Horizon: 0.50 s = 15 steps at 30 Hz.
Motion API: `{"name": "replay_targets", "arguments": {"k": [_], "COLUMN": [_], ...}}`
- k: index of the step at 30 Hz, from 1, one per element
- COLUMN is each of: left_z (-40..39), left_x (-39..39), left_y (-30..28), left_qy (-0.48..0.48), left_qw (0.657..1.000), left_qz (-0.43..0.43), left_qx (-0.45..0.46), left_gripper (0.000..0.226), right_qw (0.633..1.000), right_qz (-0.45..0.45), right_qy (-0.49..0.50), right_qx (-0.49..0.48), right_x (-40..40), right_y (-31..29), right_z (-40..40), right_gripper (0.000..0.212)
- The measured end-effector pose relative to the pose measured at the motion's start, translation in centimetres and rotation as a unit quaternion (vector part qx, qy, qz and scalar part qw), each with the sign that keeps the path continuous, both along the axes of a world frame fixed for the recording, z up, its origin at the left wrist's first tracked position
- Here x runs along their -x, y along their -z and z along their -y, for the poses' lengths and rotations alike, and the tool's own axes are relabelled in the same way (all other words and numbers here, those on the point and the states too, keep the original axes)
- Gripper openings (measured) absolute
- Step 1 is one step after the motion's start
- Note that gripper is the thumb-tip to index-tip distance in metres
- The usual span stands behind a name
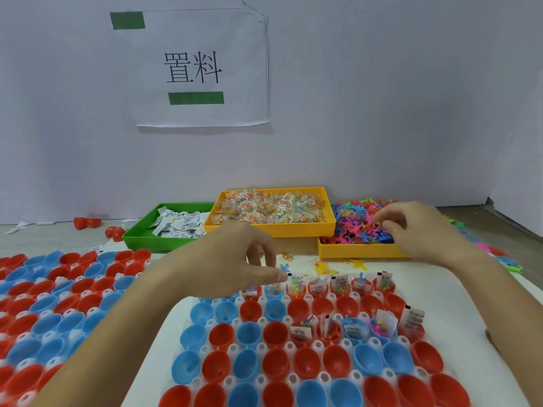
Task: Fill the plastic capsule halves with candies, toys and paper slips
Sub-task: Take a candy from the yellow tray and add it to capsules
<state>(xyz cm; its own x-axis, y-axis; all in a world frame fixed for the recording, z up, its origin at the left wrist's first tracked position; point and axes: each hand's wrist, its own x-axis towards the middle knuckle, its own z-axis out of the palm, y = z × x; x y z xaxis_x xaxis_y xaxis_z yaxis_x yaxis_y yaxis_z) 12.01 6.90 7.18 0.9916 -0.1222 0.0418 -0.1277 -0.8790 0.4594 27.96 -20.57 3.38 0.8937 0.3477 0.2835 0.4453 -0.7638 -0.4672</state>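
Toys (360, 227) lie in far-right yellow tray | right hand (417, 230) digs there, fingers curled, pinch unclear | left hand (235, 259) hovers loose over back-row capsule halves (296, 289) | empty halves lie nearer.

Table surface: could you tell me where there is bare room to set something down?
Bare strip left of the green tray, behind the loose capsule halves; white margin right of the capsule rack. Crowded in front of the yellow trays, where stray toys lie.
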Motion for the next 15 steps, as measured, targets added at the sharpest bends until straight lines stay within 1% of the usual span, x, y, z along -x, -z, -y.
{"name": "replay_targets", "arguments": {"k": [2, 4, 7, 9, 13, 15], "left_z": [-0.1, -0.1, 0.0, 0.1, 0.2, 0.3], "left_x": [-0.1, -0.2, -0.2, -0.1, -0.1, 0.0], "left_y": [0.0, 0.0, 0.0, 0.1, 0.0, 0.0], "left_qy": [-0.005, -0.009, -0.013, -0.012, -0.011, -0.013], "left_qw": [1.0, 1.0, 1.0, 1.0, 1.0, 1.0], "left_qz": [0.014, 0.022, 0.027, 0.027, 0.026, 0.026], "left_qx": [0.01, 0.01, 0.007, 0.007, 0.004, 0.002], "left_gripper": [0.023, 0.021, 0.021, 0.021, 0.02, 0.02], "right_qw": [1.0, 1.0, 0.999, 0.998, 1.0, 1.0], "right_qz": [0.013, 0.015, -0.013, -0.016, -0.006, -0.009], "right_qy": [0.01, -0.006, -0.043, -0.039, -0.003, 0.004], "right_qx": [-0.004, -0.016, 0.03, 0.055, 0.026, 0.008], "right_x": [-0.4, -0.3, 0.1, 0.1, -0.3, -0.3], "right_y": [0.8, 1.2, 1.7, 2.2, 2.5, 2.6], "right_z": [0.4, 0.0, -1.2, -1.6, -1.5, -1.4], "right_gripper": [0.023, 0.023, 0.021, 0.021, 0.015, 0.015]}}
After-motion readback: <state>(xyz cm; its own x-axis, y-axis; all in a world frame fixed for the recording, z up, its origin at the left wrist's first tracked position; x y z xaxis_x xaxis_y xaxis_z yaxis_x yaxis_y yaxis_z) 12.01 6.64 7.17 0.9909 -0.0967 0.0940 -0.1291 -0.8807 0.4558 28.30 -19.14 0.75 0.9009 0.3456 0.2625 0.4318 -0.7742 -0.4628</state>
